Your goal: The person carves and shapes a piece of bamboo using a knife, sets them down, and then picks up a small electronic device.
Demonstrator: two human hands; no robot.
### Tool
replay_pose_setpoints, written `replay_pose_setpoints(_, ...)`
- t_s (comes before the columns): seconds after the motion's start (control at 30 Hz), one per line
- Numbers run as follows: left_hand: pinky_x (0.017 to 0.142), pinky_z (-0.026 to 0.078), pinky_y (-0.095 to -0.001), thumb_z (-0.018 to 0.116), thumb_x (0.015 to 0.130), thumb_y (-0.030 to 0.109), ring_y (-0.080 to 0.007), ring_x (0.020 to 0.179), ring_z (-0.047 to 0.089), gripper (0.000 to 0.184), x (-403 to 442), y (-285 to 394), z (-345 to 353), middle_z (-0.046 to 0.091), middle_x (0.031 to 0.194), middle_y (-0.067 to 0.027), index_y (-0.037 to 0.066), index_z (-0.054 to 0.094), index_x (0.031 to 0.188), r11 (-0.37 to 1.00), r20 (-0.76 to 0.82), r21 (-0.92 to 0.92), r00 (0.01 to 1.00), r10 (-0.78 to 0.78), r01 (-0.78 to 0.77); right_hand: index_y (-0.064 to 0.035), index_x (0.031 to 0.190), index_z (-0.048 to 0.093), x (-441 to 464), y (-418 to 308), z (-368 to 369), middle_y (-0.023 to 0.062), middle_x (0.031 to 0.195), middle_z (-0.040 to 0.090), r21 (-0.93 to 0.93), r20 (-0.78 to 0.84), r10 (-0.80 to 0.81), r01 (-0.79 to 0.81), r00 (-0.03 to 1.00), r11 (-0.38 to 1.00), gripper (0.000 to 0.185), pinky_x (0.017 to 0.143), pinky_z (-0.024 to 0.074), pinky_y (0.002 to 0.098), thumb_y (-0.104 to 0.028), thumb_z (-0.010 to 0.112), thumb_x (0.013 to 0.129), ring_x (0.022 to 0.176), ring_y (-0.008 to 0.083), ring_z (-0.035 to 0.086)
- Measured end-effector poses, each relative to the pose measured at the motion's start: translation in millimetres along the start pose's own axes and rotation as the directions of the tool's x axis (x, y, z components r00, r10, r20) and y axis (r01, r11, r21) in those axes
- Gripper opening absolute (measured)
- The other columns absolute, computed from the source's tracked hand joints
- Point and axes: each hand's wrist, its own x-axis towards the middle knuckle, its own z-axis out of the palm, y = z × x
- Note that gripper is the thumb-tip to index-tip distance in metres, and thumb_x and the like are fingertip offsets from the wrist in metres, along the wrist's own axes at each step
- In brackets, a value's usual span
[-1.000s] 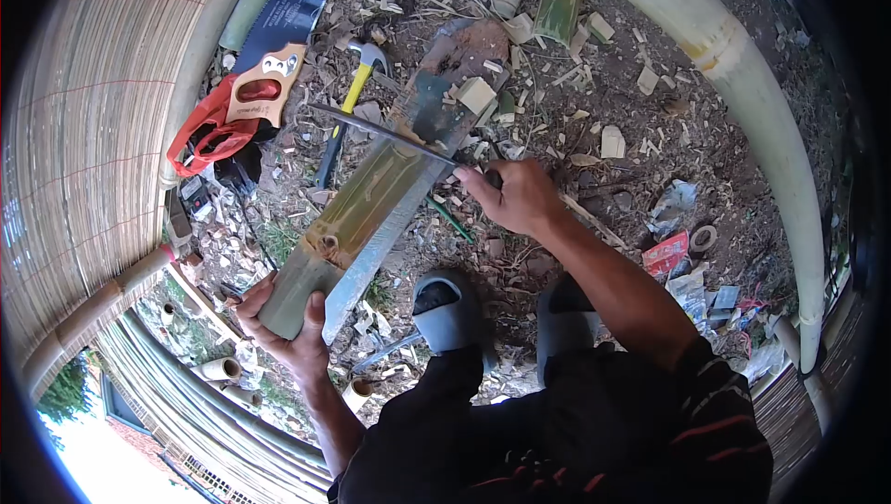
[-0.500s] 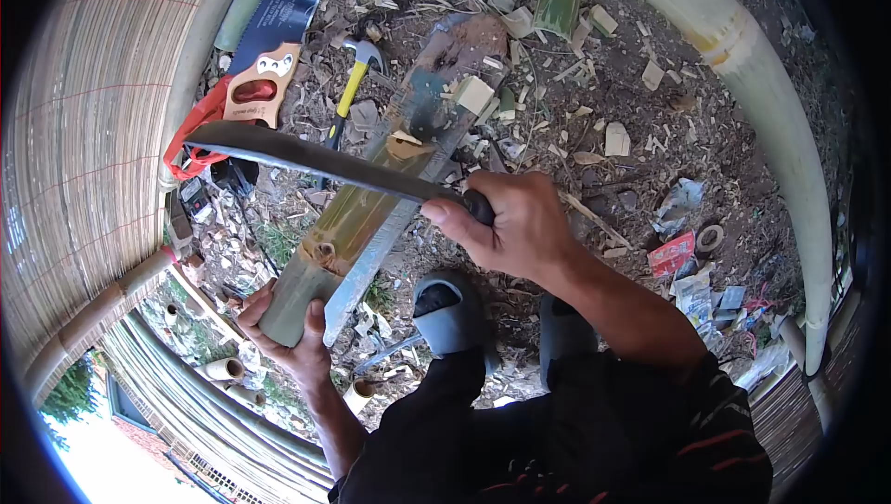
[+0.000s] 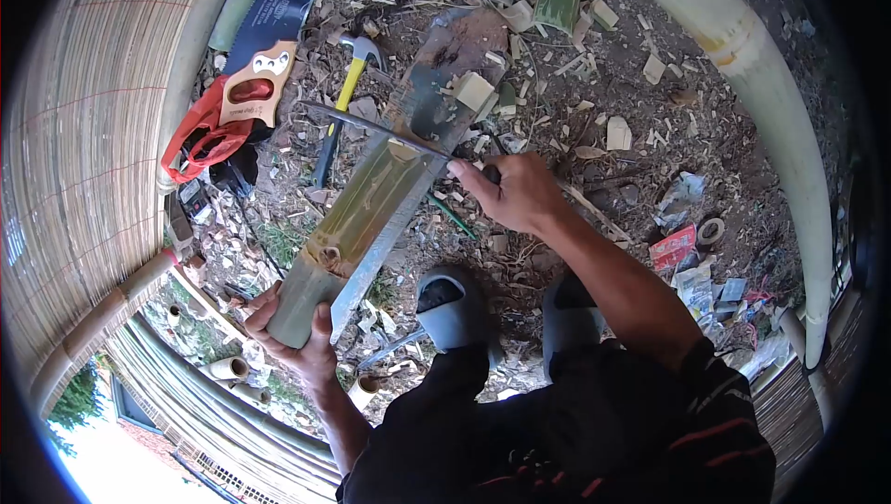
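Left hand has its fingers closed around the near, uncut green end of a bamboo piece, thumb on one side, other fingers on the opposite side; the bamboo lies slanted along a long board, its upper stretch split open to a yellow-green inside, a brown node with a hole between that and the whole end; right hand grips the dark handle of a long knife, fingers wrapped, blade seen nearly edge-on, crossing the bamboo's far end; cannot tell if it touches.

Pale wood block sits on the board beyond the blade; hammer, yellow and black handle, lies on the ground left of the board; handsaw farther left, wooden grip beside a red bag; green stick just right of the board; chips scattered about; grey sandals below.
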Motion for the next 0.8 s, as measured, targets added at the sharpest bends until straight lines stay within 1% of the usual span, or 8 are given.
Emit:
replay_pose_setpoints(0.07,0.103,0.046,-0.0455,0.092,0.078,0.046,-0.0245,0.115,0.054,0.074,-1.3,-1.4,1.0,0.053,0.123,-0.0096,0.010,0.048,0.126,0.999,-0.026,0.029,0.999,-0.032,0.032,-0.0026,0.065,0.067,-19.2,-36.7,-19.5,0.0093,0.047,0.055,-0.078,-0.053,-0.006,0.002,0.999,0.997,0.058,0.041,0.0440,0.0383,-0.052,0.072,0.096,0.042,0.0220,0.060)
replay_pose_setpoints(0.17,0.104,0.046,-0.0456,0.092,0.078,0.045,-0.0245,0.116,0.054,0.073,-5.7,-2.6,4.8,0.052,0.122,-0.0082,0.010,0.049,0.125,0.999,-0.033,0.019,0.998,-0.048,0.048,-0.0012,0.063,0.065,-34.5,-71.2,-35.3,0.0098,0.047,0.055,0.057,-0.329,-0.493,0.538,0.806,0.841,0.071,0.040,0.0448,0.0396,-0.062,0.062,0.099,0.038,0.0227,0.056)
replay_pose_setpoints(0.3,0.106,0.045,-0.0461,0.093,0.077,0.040,-0.0239,0.119,0.051,0.072,-5.5,3.3,-2.9,0.051,0.123,-0.0085,0.012,0.048,0.125,0.999,-0.011,0.023,1.000,-0.028,0.029,-0.0043,0.060,0.063,7.8,-18.9,-20.3,0.0085,0.044,0.051,-0.052,0.006,0.144,-0.143,0.990,0.988,0.070,0.039,0.0422,0.0404,-0.062,0.062,0.099,0.036,0.0214,0.053)
replay_pose_setpoints(0.47,0.105,0.044,-0.0458,0.094,0.077,0.037,-0.0219,0.119,0.048,0.069,-3.8,-6.2,0.0,0.049,0.123,-0.0087,0.014,0.047,0.123,0.996,-0.009,-0.044,0.997,-0.076,0.076,-0.0053,0.060,0.063,-13.4,-46.6,-36.2,0.0071,0.045,0.052,-0.054,-0.109,-0.117,0.111,0.987,0.992,0.067,0.039,0.0403,0.0385,-0.060,0.064,0.099,0.038,0.0213,0.054)
replay_pose_setpoints(0.53,0.105,0.043,-0.0455,0.094,0.077,0.038,-0.0221,0.118,0.049,0.069,-8.9,-5.7,-6.4,0.050,0.123,-0.0084,0.013,0.048,0.123,0.997,0.007,-0.014,0.997,-0.072,0.072,0.0000,0.061,0.066,-26.3,-56.0,-32.7,0.0087,0.045,0.055,0.144,-0.338,-0.479,0.548,0.810,0.824,0.077,0.041,0.0480,0.0409,-0.066,0.057,0.100,0.040,0.0262,0.060)
replay_pose_setpoints(0.67,0.104,0.044,-0.0448,0.092,0.079,0.048,-0.0241,0.118,0.052,0.074,1.1,-4.7,8.0,0.053,0.123,-0.0094,0.011,0.046,0.123,1.000,-0.066,0.019,0.998,-0.012,0.013,-0.0042,0.062,0.062,-4.1,-21.0,-19.6,0.0075,0.045,0.050,-0.011,0.053,0.080,-0.079,0.995,0.997,0.061,0.039,0.0389,0.0381,-0.054,0.072,0.096,0.039,0.0213,0.054)
replay_pose_setpoints(0.73,0.104,0.044,-0.0455,0.092,0.079,0.049,-0.0242,0.119,0.051,0.074,-2.7,-7.2,-3.4,0.052,0.124,-0.0092,0.011,0.046,0.123,0.998,-0.005,0.061,1.000,-0.014,0.014,-0.0021,0.062,0.062,-27.6,-45.2,-29.3,0.0073,0.046,0.050,-0.033,0.001,0.054,-0.054,0.999,0.998,0.064,0.040,0.0394,0.0382,-0.055,0.071,0.096,0.039,0.0210,0.053)
replay_pose_setpoints(0.8,0.104,0.044,-0.0458,0.092,0.078,0.049,-0.0242,0.119,0.051,0.074,-5.7,-9.6,5.0,0.051,0.124,-0.0091,0.011,0.046,0.122,0.997,-0.039,0.061,0.999,-0.037,0.039,0.0005,0.064,0.070,-33.6,-68.5,-43.9,0.0119,0.049,0.059,0.102,-0.225,-0.336,0.365,0.915,0.926,0.079,0.043,0.0492,0.0412,-0.071,0.057,0.096,0.041,0.0267,0.061)
